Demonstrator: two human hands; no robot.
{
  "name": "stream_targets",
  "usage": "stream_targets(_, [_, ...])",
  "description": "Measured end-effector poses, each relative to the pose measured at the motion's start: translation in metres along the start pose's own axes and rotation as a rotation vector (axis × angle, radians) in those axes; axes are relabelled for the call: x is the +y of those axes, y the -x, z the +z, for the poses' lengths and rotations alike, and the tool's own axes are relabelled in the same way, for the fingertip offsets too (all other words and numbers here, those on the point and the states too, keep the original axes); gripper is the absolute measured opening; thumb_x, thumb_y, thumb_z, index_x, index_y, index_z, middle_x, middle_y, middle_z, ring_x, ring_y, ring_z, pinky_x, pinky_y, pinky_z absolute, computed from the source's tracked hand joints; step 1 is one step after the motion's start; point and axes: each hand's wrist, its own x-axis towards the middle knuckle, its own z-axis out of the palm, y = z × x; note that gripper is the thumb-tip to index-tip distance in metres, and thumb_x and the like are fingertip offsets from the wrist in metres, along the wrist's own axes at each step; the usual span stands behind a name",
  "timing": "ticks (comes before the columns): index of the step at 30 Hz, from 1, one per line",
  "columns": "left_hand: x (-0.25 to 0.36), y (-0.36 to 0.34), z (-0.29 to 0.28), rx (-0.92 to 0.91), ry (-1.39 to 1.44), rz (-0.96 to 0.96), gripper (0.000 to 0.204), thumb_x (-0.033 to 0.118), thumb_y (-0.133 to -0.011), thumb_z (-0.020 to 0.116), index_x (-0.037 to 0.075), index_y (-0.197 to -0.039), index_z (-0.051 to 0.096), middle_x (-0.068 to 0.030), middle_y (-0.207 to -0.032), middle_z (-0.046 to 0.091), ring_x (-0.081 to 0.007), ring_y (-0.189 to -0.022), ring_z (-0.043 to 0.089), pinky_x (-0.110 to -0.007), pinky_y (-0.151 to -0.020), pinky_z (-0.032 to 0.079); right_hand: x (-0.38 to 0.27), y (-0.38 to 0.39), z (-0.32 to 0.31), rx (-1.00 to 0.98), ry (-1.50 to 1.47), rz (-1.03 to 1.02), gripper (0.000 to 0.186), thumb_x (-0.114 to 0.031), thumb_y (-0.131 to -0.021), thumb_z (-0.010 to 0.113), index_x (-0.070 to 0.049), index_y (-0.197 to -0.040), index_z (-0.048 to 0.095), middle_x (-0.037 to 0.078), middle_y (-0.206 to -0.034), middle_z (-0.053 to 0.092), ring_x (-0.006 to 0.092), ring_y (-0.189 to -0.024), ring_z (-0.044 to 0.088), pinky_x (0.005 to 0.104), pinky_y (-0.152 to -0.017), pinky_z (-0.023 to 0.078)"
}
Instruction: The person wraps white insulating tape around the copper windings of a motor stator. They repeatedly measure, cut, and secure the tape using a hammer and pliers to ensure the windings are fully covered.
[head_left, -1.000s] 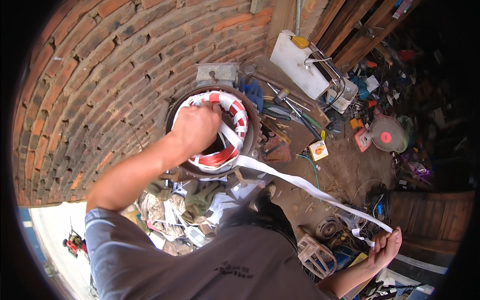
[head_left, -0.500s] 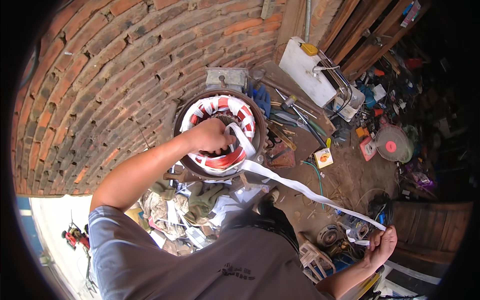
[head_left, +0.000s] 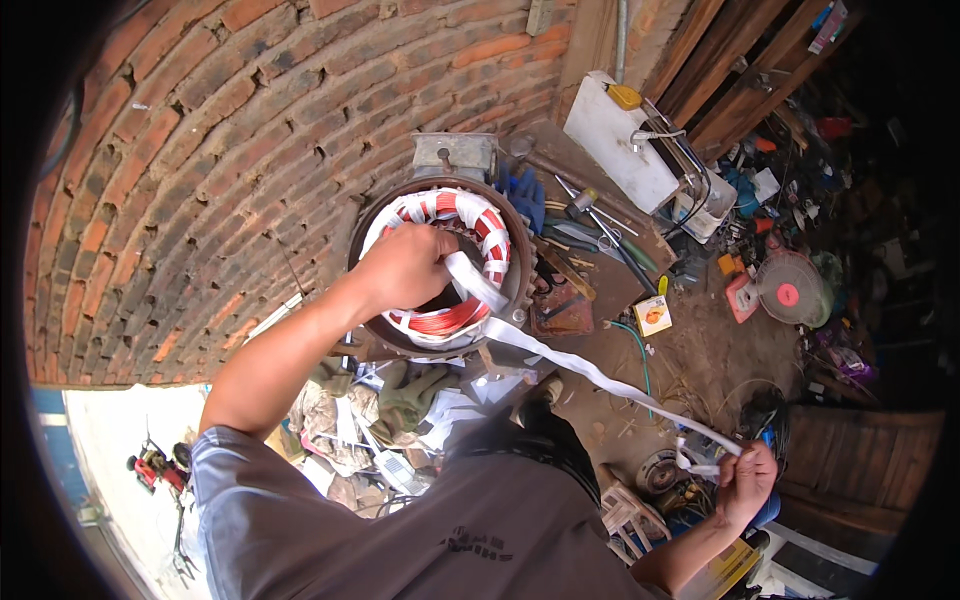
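Note:
A round motor stator stands before me, its ring of red wire windings partly wrapped in white cloth tape. Over the ring's opening, my left hand is closed on one part of the tape, which loops down onto the winding. From the stator's right rim the tape stretches taut toward the lower right. There my right hand pinches it, and a short loose end curls beside the fingers. The fingertips of my left hand are partly hidden.
A brick wall rises behind and left of the stator. Hammer, pliers and other tools lie on a board to its right. Farther right are a white panel, a small yellow-white box and a fan. Cloths and paper scraps lie below.
My right hand has moved a little left and inward with the tape. My left hand has shifted slightly up, and the tape loop beside it now lies flatter across the ring's opening.

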Motion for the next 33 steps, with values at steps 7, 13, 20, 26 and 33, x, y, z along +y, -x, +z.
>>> stream_targets(7, [0.023,0.042,0.020,0.384,0.085,0.264,0.006,0.009,-0.087,0.068,0.004,-0.090,0.068,-0.0144,-0.085,0.065,-0.0378,-0.078,0.068,-0.047,-0.065,0.055,-0.007,-0.027,0.132,-0.784,0.712,-0.528,0.019,-0.015,-0.090,0.075,-0.006,-0.106,0.072,0.012,-0.082,0.067,0.0200,-0.075,0.064,0.0325,-0.070,0.048])
stream_targets(13, [0.029,0.063,0.048,0.645,0.019,0.461,0.021,0.004,-0.077,0.076,0.004,-0.097,0.073,-0.0075,-0.090,0.066,-0.0248,-0.075,0.068,-0.037,-0.062,0.057,-0.020,-0.028,0.250,-0.790,0.268,-0.002,0.056,-0.007,-0.093,0.073,0.000,-0.144,0.051,0.005,-0.074,0.064,0.0100,-0.064,0.059,0.0278,-0.062,0.048])
stream_targets(20, [0.023,0.079,0.077,0.861,-0.030,0.434,0.028,0.004,-0.068,0.079,0.004,-0.095,0.074,-0.0062,-0.091,0.067,-0.0231,-0.073,0.063,-0.035,-0.061,0.052,0.010,-0.041,0.291,-0.862,0.271,-0.019,0.027,-0.011,-0.093,0.074,0.003,-0.115,0.064,0.001,-0.068,0.065,0.0067,-0.060,0.058,0.0266,-0.056,0.046])
stream_targets(26, [0.041,0.082,0.083,0.830,0.047,0.237,0.027,0.011,-0.076,0.082,0.004,-0.100,0.072,-0.0064,-0.084,0.067,-0.0257,-0.068,0.062,-0.034,-0.060,0.050,0.019,-0.034,0.278,-0.877,-0.019,0.246,0.016,-0.014,-0.102,0.064,0.000,-0.109,0.062,-0.002,-0.068,0.062,0.0028,-0.057,0.054,0.0213,-0.050,0.041])
stream_targets(33, [0.078,0.104,0.070,0.133,1.410,-0.319,0.030,0.024,-0.108,0.059,-0.001,-0.123,0.063,0.0008,-0.067,0.058,-0.0031,-0.046,0.045,-0.020,-0.042,0.034,0.025,-0.018,0.272,-0.756,-0.264,0.347,0.016,-0.015,-0.106,0.061,0.000,-0.111,0.064,-0.003,-0.075,0.061,0.0015,-0.062,0.052,0.0208,-0.055,0.042])
